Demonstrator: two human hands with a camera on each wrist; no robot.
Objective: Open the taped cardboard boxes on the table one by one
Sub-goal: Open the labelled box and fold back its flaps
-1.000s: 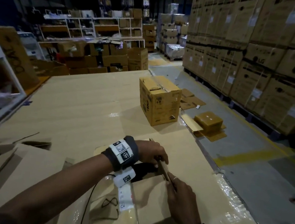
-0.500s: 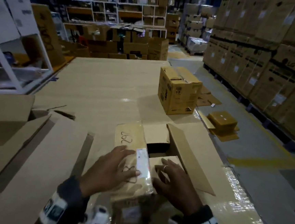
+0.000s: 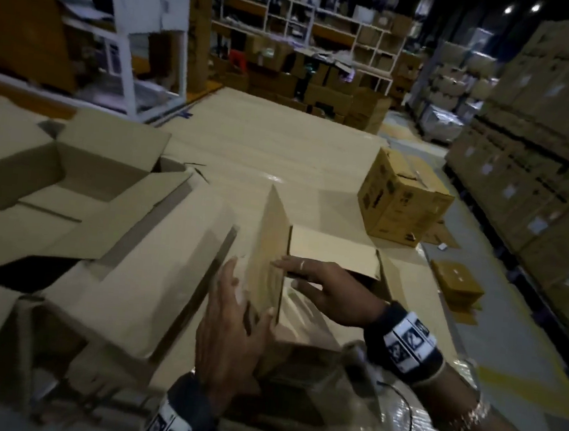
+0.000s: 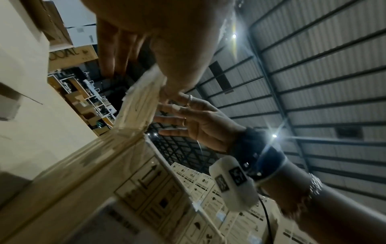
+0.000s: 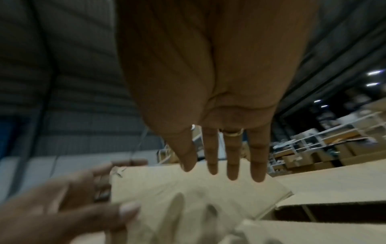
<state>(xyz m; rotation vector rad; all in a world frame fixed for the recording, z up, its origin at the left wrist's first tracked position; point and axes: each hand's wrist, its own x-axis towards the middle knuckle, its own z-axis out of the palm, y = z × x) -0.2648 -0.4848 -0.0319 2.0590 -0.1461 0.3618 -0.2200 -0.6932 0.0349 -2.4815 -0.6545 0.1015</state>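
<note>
A small cardboard box (image 3: 299,347) lies at the table's near edge with its top flaps open. Its left flap (image 3: 270,248) stands upright. My left hand (image 3: 241,301) holds that flap, fingers on its outer face and thumb on its inner face. In the left wrist view the left hand (image 4: 146,41) meets the flap (image 4: 137,105) at its edge. My right hand (image 3: 318,283) reaches over the opening with straight fingers touching the flap's inner face. The right wrist view shows the right hand (image 5: 219,115) spread above the flap (image 5: 188,189). A second, closed box (image 3: 404,205) stands farther right.
Opened empty boxes (image 3: 73,176) and flattened cardboard crowd the table's left side. The table (image 3: 265,145) stretches back to white shelves (image 3: 327,30). Tall stacks of cartons (image 3: 538,168) line the aisle on the right, with cardboard pieces (image 3: 456,282) on the floor.
The box's left flap has swung from flat to upright. My left hand went from pressing the top to holding that flap, and my right hand moved onto its inner face. The head view turned left.
</note>
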